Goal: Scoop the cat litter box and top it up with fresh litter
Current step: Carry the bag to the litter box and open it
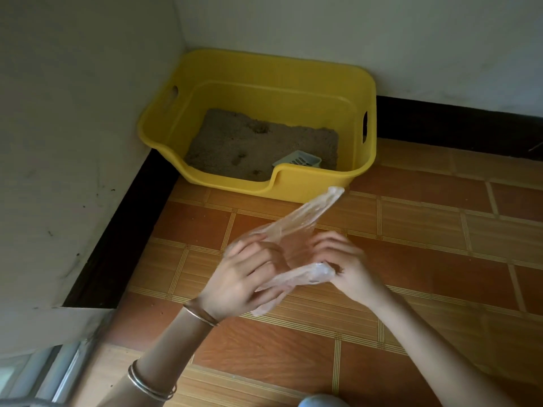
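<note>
**Q:** Bangles at 7 o'clock lie nearest in the head view. What are the hands doing?

**A:** Left hand and right hand meet at centre. Each pinches a thin clear plastic piece; whether it is a bag or a glove cannot be told.

**Q:** Where is the task's thing?

**A:** At 12 o'clock from the hands, well apart, the yellow litter box stands on the tiled floor in the wall corner. A scoop lies untouched on the litter, at the box's 5 o'clock. Dark clumps show in the litter. This looks like preparation only: scooping and topping up are both left to do.
</note>
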